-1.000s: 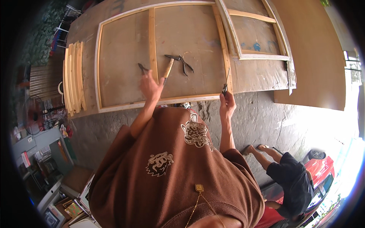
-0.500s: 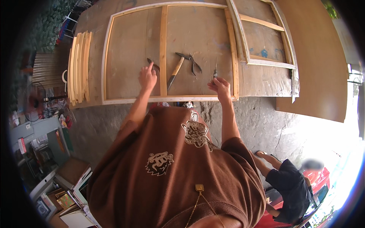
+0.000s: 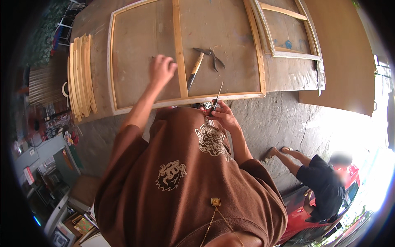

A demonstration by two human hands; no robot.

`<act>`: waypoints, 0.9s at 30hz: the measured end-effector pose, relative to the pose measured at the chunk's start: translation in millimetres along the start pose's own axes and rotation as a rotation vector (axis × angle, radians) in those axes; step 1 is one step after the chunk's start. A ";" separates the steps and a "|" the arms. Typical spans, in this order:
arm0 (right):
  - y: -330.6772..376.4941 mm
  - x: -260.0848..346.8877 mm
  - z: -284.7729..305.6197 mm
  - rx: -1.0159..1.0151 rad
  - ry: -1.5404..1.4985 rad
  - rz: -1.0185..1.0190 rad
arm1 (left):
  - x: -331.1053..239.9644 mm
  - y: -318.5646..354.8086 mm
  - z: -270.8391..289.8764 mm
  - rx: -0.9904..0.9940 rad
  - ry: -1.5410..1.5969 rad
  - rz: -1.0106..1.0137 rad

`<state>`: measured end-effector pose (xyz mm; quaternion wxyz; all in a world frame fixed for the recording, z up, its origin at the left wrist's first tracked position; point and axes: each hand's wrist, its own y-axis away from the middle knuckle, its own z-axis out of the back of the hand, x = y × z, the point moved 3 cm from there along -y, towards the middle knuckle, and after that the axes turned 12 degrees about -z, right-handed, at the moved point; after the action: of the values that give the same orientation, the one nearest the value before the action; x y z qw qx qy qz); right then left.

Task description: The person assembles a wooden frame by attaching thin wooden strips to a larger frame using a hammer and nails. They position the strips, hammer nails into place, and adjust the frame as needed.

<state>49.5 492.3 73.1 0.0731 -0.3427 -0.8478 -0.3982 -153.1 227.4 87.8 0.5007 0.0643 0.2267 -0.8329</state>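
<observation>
My left hand (image 3: 162, 72) hovers over the left half of a wooden stretcher frame (image 3: 181, 61). Its curled fingers are a little blurred, and a small dark tip (image 3: 153, 57) pokes out beside them; the rest of that object is hidden. In my right hand (image 3: 225, 116) is a screwdriver (image 3: 214, 106) with a dark handle, its thin shaft pointing up and away over the frame's near edge. Between the hands, inside the frame's right half, lie a hammer (image 3: 196, 70) with a wood and black handle and a pair of dark pliers (image 3: 215, 61), touching the hammer's head.
The frame lies on a worn wooden worktable (image 3: 284, 78). A smaller frame (image 3: 288, 53) rests at the far right, and a bundle of wooden strips (image 3: 82, 78) at the left. A large brown board (image 3: 337, 61) stands beyond. At lower right a person (image 3: 321, 185) is beside a red car (image 3: 296, 218).
My right hand has drawn back toward my body with the screwdriver, off the frame's inside. My left hand's pointing finger has curled over the dark object. The person behind has shifted.
</observation>
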 end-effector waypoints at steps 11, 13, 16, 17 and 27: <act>8.7 -48.4 -64.8 -0.547 -0.013 0.312 | -65.5 -19.2 -73.3 0.291 -0.027 -0.261; 6.7 -79.6 -78.1 -0.663 -0.009 0.352 | -64.5 -21.0 -72.5 0.275 0.027 -0.276; -2.9 -116.2 -101.5 -0.716 -0.105 0.381 | -53.9 -17.0 -77.9 0.226 0.012 -0.373; -2.7 -128.2 -102.5 -0.727 -0.166 0.401 | -57.7 -14.4 -78.2 0.211 0.052 -0.424; -72.5 -95.9 -112.0 -0.970 0.008 0.572 | -40.2 -51.9 -60.5 0.342 0.015 -0.282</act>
<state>58.9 328.4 65.0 0.0154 -0.5516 -0.4405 -0.7081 -185.4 307.1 63.7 0.3594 0.1223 0.0926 -0.9205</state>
